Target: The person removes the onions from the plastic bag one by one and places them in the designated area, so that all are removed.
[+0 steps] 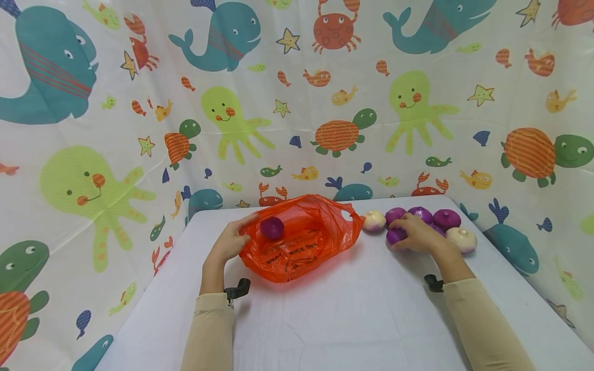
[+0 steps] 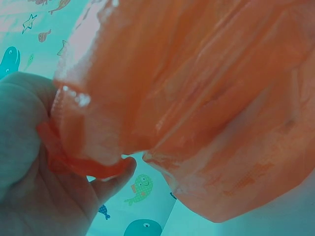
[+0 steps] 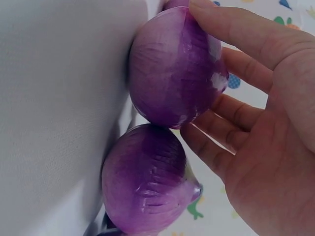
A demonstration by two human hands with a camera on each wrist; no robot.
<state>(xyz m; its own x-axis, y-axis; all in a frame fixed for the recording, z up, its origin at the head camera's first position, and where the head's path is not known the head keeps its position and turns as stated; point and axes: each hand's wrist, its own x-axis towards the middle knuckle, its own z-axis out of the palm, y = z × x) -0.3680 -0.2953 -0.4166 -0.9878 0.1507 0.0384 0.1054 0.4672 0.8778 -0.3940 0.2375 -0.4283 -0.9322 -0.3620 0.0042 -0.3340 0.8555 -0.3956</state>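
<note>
My left hand (image 1: 229, 242) holds the left edge of an orange plastic bag (image 1: 301, 268), which lies with its mouth spread. Inside the bag a purple onion (image 1: 272, 228) shows near that hand. In the left wrist view, fingers and thumb pinch the bag's handle loop (image 2: 93, 167). On the right, my right hand (image 1: 417, 234) reaches over a cluster of onions, thumb and fingers around a purple onion (image 3: 177, 69) on the table. Another purple onion (image 3: 147, 182) sits right beside it in the right wrist view.
More purple onions (image 1: 447, 219) crowd around the right hand. One white onion (image 1: 374, 221) stands between bag and cluster, another white onion (image 1: 461, 240) at the cluster's right. The white table (image 1: 325, 319) ends at a printed sea-animal curtain (image 1: 287, 118) behind and at the sides.
</note>
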